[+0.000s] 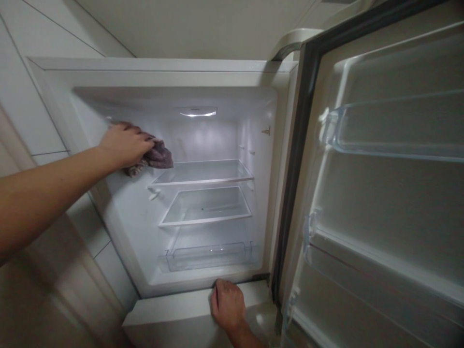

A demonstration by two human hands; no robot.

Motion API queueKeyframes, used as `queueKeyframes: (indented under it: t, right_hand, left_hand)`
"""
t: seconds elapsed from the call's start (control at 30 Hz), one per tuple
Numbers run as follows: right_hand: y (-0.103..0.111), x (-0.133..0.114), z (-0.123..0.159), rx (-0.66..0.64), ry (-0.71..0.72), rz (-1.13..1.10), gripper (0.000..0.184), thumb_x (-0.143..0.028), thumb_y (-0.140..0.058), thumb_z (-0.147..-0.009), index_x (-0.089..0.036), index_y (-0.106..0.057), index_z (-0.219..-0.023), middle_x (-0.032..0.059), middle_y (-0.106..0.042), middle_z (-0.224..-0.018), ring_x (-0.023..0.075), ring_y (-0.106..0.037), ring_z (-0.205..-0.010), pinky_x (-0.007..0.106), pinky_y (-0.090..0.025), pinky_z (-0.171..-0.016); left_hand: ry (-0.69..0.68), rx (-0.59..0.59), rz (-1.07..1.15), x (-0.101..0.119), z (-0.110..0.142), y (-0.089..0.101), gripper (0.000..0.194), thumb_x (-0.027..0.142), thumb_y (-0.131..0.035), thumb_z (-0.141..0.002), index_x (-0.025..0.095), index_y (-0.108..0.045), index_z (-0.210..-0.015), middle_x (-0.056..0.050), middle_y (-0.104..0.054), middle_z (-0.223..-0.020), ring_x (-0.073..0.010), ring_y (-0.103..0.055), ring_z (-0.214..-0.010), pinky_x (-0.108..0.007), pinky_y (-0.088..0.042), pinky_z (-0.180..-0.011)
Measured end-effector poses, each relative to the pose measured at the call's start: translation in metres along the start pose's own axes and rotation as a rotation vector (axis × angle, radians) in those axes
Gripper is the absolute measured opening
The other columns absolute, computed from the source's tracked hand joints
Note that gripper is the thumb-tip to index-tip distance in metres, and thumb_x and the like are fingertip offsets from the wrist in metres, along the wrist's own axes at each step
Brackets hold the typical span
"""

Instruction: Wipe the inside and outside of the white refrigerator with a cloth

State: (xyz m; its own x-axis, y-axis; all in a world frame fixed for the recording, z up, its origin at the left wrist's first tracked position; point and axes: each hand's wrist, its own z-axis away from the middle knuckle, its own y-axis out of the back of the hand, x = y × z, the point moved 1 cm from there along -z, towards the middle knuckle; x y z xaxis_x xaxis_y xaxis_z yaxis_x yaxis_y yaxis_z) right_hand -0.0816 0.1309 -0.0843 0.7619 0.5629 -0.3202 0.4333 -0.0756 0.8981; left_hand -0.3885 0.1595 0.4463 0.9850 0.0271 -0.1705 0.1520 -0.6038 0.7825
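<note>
Pale tiled wall (39, 106) at left, boxy white refrigerator (163, 65) open beside it

Dark joint lines cross the tiles on the left; the refrigerator's smooth white inner compartment (210, 137) fills the middle of the scene, with a small oblong glowing lamp (198, 114) high on its far side. Left hand (125, 145) reaches in at the upper left, fingers bent and closed over a crumpled, dull purple-brown fabric cloth (159, 154); the cloth is bunched under the palm at the left inner wall, one fold sticking out to the right past the fingers; how firmly it is pressed there I cannot tell.

Right hand (228, 304) rests at the near edge on a flat-topped white ledge (174, 309) below the compartment; its fingers are curled with the knuckles up, the palm is hidden, and whether it grips the ledge I cannot tell.

Two clear flat shelves with pale rims, an upper one (203, 172) and a lower one (206, 205), sit one above the other to the right of the cloth; beneath them lies a clear plastic drawer (210, 256); on the right stands the broad off-white door (391, 193), swung open, edged by a dark grey gasket (304, 106) and bearing a clear bluish plastic bin (391, 151).
</note>
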Motion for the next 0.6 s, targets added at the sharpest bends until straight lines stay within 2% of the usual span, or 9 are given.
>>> queueKeyframes:
  t: [0.07,0.17,0.23,0.3,0.47,0.6]
  right_hand:
    - [-0.007,0.002,0.001,0.034,0.010,-0.001,0.012,-0.019,-0.060,-0.100,-0.020,-0.072,-0.101,0.0071,-0.078,-0.095,0.0252,-0.077,-0.092,0.032,-0.048,-0.082]
    - [-0.013,0.004,0.001,0.083,0.023,0.001,0.011,-0.018,-0.060,-0.097,-0.021,-0.070,-0.099,0.0059,-0.077,-0.093,0.0259,-0.077,-0.090,0.034,-0.048,-0.080]
    - [-0.017,0.005,0.002,0.121,0.033,-0.003,0.009,-0.018,-0.061,-0.095,-0.021,-0.069,-0.098,0.0053,-0.077,-0.091,0.0253,-0.076,-0.088,0.033,-0.048,-0.079]
    - [-0.022,0.007,0.003,0.157,0.042,-0.013,0.006,-0.018,-0.063,-0.093,-0.022,-0.067,-0.095,0.0046,-0.076,-0.089,0.0240,-0.075,-0.086,0.032,-0.047,-0.079]
    - [-0.032,0.010,0.004,0.255,0.064,0.002,0.007,-0.020,-0.064,-0.087,-0.024,-0.061,-0.091,0.0027,-0.072,-0.083,0.0240,-0.072,-0.078,0.034,-0.045,-0.074]
    - [-0.037,0.012,0.003,0.315,0.100,0.033,0.016,-0.021,-0.065,-0.080,-0.024,-0.057,-0.092,0.0020,-0.071,-0.081,0.0234,-0.070,-0.073,0.033,-0.044,-0.071]
  left_hand:
    - [-0.071,0.114,-0.232,-0.006,-0.010,0.015,0.042,0.021,-0.047,-0.102,0.006,-0.078,-0.126,-0.016,-0.078,-0.131,-0.0346,-0.055,-0.150,-0.066,-0.028,-0.130]
    - [-0.106,0.198,-0.407,-0.012,-0.015,0.014,0.053,0.029,-0.033,-0.108,0.008,-0.077,-0.127,-0.018,-0.072,-0.139,-0.0358,-0.052,-0.152,-0.062,-0.033,-0.129]
    - [-0.114,0.181,-0.441,-0.015,-0.014,-0.002,0.050,0.031,-0.037,-0.104,0.007,-0.079,-0.115,-0.021,-0.070,-0.140,-0.0397,-0.048,-0.154,-0.063,-0.030,-0.130]
    - [-0.130,0.156,-0.471,-0.020,-0.014,-0.023,0.043,0.037,-0.049,-0.096,0.008,-0.079,-0.104,-0.021,-0.071,-0.140,-0.0417,-0.046,-0.155,-0.064,-0.026,-0.132]
    - [-0.071,0.006,-0.459,-0.041,-0.032,-0.066,0.041,0.049,-0.069,-0.085,0.012,-0.078,-0.100,-0.013,-0.076,-0.139,-0.0350,-0.047,-0.153,-0.059,-0.021,-0.134]
    - [-0.010,-0.056,-0.326,-0.050,-0.054,-0.088,0.041,0.057,-0.072,-0.082,0.016,-0.070,-0.080,-0.008,-0.081,-0.118,-0.0337,-0.054,-0.148,-0.052,-0.022,-0.134]
